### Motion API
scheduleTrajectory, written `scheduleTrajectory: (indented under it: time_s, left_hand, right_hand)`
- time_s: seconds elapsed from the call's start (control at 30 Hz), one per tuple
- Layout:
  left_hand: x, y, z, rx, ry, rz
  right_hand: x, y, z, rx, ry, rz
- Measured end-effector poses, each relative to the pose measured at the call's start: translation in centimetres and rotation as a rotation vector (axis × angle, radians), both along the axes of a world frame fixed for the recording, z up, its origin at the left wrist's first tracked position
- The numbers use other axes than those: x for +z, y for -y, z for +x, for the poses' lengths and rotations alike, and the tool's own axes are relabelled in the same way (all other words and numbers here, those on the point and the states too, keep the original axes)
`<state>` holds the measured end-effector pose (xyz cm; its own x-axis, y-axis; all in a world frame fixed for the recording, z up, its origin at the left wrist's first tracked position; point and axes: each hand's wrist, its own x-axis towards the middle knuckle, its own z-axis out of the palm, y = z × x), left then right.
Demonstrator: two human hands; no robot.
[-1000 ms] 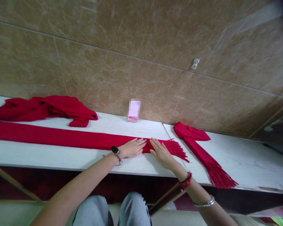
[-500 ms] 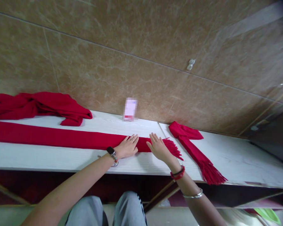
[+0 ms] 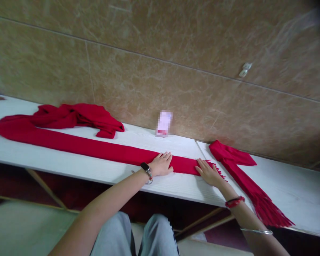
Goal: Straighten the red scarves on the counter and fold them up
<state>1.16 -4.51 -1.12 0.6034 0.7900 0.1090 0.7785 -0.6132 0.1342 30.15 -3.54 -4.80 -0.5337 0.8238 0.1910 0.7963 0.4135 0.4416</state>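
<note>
A long red scarf lies stretched along the white wooden surface, its fringe at the right end and its left part bunched toward the wall. My left hand rests flat on it, palm down, fingers extended. Farther right, near the fringe, my right hand lies on the scarf with its fingers straight, hiding part of the fringed end. Neither hand grips the cloth. To the right of my right hand, a second red scarf piece is folded over at the top, with its fringe hanging toward the front edge.
Crumpled red cloth lies at the back left against the brown tiled wall. A small blurred pink-and-white item stands at the wall. A white fitting is on the wall. Dark open shelving sits under the front edge.
The view has swung left, so everything appears farther right. My right hand has come down from just above the scarf onto its fringed end. My left hand stays flat on the scarf.
</note>
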Motion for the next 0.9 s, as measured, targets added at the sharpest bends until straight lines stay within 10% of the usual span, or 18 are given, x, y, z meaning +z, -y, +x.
scheduleTrajectory:
  time_s: [0.43, 0.9]
  left_hand:
    - [-0.2, 0.8, -1.2, 0.029, -0.044, 0.068]
    - [0.9, 5.4, -18.9, 0.506, -0.21, -0.039]
  right_hand:
    - [0.1, -1.9, -11.9, 0.085, -0.407, -0.092]
    - [-0.8, -2.4, -11.5, 0.101, -0.434, -0.069]
